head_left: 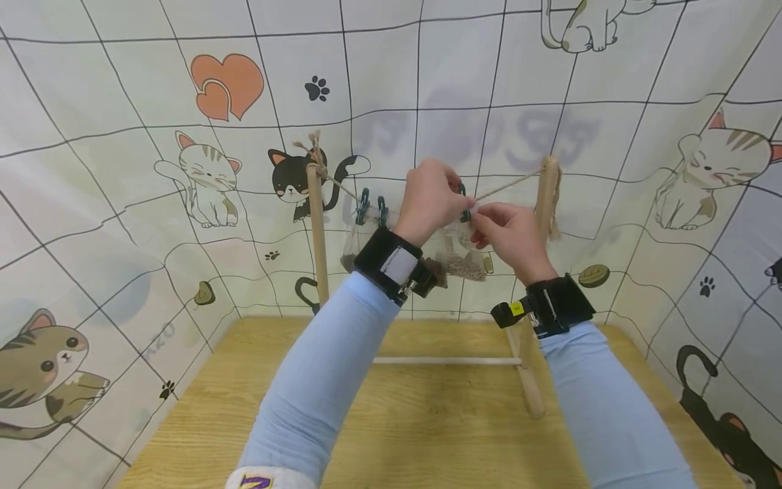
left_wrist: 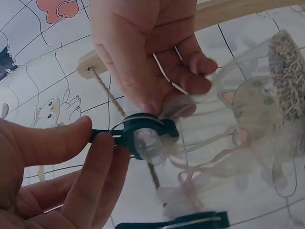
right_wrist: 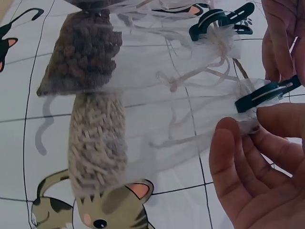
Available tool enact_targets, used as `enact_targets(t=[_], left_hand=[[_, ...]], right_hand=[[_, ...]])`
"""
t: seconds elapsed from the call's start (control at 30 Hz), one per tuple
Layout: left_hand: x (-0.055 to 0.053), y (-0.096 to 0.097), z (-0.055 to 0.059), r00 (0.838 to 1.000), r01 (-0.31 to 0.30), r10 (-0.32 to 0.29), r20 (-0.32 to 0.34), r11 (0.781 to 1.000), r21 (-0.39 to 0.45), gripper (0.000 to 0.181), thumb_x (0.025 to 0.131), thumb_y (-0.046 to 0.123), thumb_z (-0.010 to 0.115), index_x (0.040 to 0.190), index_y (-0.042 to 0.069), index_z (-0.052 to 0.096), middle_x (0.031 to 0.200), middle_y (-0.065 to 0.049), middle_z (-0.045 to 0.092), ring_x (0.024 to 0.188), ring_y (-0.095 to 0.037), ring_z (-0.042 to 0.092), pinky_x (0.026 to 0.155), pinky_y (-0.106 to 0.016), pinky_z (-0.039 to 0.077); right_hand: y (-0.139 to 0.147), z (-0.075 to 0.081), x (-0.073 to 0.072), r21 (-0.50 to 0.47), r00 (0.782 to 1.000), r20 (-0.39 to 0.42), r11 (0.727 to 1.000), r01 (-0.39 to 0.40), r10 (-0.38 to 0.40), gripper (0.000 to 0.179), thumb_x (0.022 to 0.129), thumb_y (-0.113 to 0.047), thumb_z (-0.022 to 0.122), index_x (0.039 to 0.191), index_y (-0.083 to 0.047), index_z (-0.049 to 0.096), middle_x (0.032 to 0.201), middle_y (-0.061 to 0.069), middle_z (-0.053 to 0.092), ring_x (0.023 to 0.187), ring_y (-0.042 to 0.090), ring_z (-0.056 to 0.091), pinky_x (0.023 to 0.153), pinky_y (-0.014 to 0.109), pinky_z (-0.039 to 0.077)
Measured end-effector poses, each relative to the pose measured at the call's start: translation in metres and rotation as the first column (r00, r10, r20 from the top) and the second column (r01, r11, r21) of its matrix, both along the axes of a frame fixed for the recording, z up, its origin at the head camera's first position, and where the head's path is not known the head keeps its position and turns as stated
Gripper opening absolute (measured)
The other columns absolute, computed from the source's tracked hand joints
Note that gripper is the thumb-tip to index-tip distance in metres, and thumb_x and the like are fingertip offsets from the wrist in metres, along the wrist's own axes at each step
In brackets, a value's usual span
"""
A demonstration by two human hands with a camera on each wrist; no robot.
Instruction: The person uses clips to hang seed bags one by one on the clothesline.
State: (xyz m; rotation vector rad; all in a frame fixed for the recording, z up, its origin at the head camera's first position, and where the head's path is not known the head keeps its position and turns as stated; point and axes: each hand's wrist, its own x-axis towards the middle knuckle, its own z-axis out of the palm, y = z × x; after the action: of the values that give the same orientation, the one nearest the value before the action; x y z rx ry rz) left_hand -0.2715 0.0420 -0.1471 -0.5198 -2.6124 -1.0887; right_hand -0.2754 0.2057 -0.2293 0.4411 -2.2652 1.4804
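Observation:
Near the middle of the rope, my left hand pinches the handle end of a dark green clothespin. The clothespin's jaws are over the gathered top of a sheer drawstring bag with pale pellets in its bottom. My right hand pinches the bag's top edge between thumb and fingers, just beside the clothespin. Next to it hangs another sheer bag with brown chunks, near a second green clothespin. In the head view my left hand hides part of the rope.
The rope runs between a left wooden post and a right wooden post. Two green clothespins sit on its left part, with a bag below. The rack stands on a wooden table before a cat-print cloth.

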Motion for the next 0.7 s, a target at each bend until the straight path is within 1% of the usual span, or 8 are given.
enact_targets(t=[0.07,0.13,0.27,0.37,0.47,0.5,0.6,0.7], left_hand=[[0.003,-0.002,0.000,1.000,0.012,-0.012,-0.008,0.999,-0.033,0.034,0.093,0.019,0.079,0.122,0.002,0.072,0.111,-0.008,0.073,0.093,-0.018,0.067,0.072,-0.025,0.054],[0.006,-0.005,0.000,0.999,0.027,-0.029,-0.028,0.997,-0.074,0.038,0.095,0.020,0.076,0.128,0.001,0.069,0.114,-0.009,0.073,0.096,-0.019,0.068,0.076,-0.026,0.054],[0.016,-0.012,0.000,0.991,0.064,-0.079,-0.104,0.988,-0.139,0.040,0.100,0.022,0.070,0.134,0.002,0.066,0.123,-0.011,0.071,0.107,-0.020,0.067,0.086,-0.028,0.054],[0.026,-0.022,0.000,0.978,0.103,-0.128,-0.162,0.983,-0.155,0.038,0.101,0.021,0.069,0.135,0.004,0.066,0.126,-0.011,0.070,0.108,-0.019,0.068,0.088,-0.028,0.055],[0.037,-0.034,-0.001,0.954,0.149,-0.186,-0.235,0.974,-0.168,0.037,0.101,0.018,0.069,0.135,0.003,0.066,0.125,-0.011,0.070,0.101,-0.018,0.070,0.088,-0.026,0.054],[0.040,-0.039,-0.002,0.942,0.167,-0.207,-0.264,0.972,-0.168,0.036,0.101,0.017,0.069,0.134,0.002,0.066,0.125,-0.012,0.070,0.099,-0.019,0.070,0.087,-0.026,0.054],[0.046,-0.055,-0.008,0.902,0.182,-0.238,-0.359,0.966,-0.185,0.032,0.101,0.013,0.068,0.130,0.000,0.068,0.120,-0.013,0.070,0.097,-0.021,0.069,0.085,-0.027,0.054],[0.049,-0.070,-0.018,0.861,0.173,-0.236,-0.449,0.969,-0.178,0.029,0.100,0.010,0.068,0.127,-0.002,0.070,0.116,-0.015,0.071,0.094,-0.023,0.068,0.082,-0.029,0.055]], right_hand=[[0.002,0.000,0.002,0.070,1.000,-0.011,0.997,0.015,-0.015,0.034,0.106,-0.023,0.059,0.125,0.003,0.070,0.098,0.018,0.073,0.078,0.014,0.066,0.072,0.021,0.057],[0.007,0.001,0.004,0.151,0.999,-0.027,0.988,0.025,-0.021,0.036,0.107,-0.025,0.057,0.128,0.001,0.069,0.105,0.022,0.073,0.080,0.013,0.067,0.072,0.021,0.056],[0.019,0.005,0.013,0.285,0.997,-0.071,0.957,0.053,-0.035,0.037,0.107,-0.026,0.057,0.132,-0.001,0.068,0.107,0.021,0.074,0.077,0.012,0.067,0.070,0.022,0.053],[0.029,0.009,0.023,0.336,0.990,-0.131,0.938,0.090,-0.048,0.034,0.106,-0.024,0.059,0.129,-0.002,0.069,0.104,0.020,0.075,0.075,0.018,0.069,0.066,0.022,0.050],[0.039,0.010,0.035,0.361,0.972,-0.224,0.921,0.145,-0.065,0.029,0.104,-0.019,0.062,0.126,-0.003,0.071,0.108,0.020,0.075,0.078,0.027,0.070,0.066,0.017,0.047],[0.043,0.009,0.039,0.370,0.964,-0.255,0.914,0.166,-0.072,0.028,0.103,-0.017,0.063,0.126,-0.003,0.072,0.110,0.020,0.074,0.081,0.029,0.070,0.067,0.016,0.046],[0.056,0.004,0.047,0.410,0.934,-0.349,0.883,0.229,-0.081,0.026,0.101,-0.011,0.065,0.124,-0.003,0.072,0.113,0.019,0.073,0.087,0.033,0.069,0.072,0.012,0.044],[0.068,-0.006,0.052,0.436,0.901,-0.425,0.854,0.284,-0.083,0.025,0.098,-0.007,0.067,0.122,-0.002,0.072,0.112,0.017,0.072,0.090,0.033,0.068,0.072,0.008,0.041]])
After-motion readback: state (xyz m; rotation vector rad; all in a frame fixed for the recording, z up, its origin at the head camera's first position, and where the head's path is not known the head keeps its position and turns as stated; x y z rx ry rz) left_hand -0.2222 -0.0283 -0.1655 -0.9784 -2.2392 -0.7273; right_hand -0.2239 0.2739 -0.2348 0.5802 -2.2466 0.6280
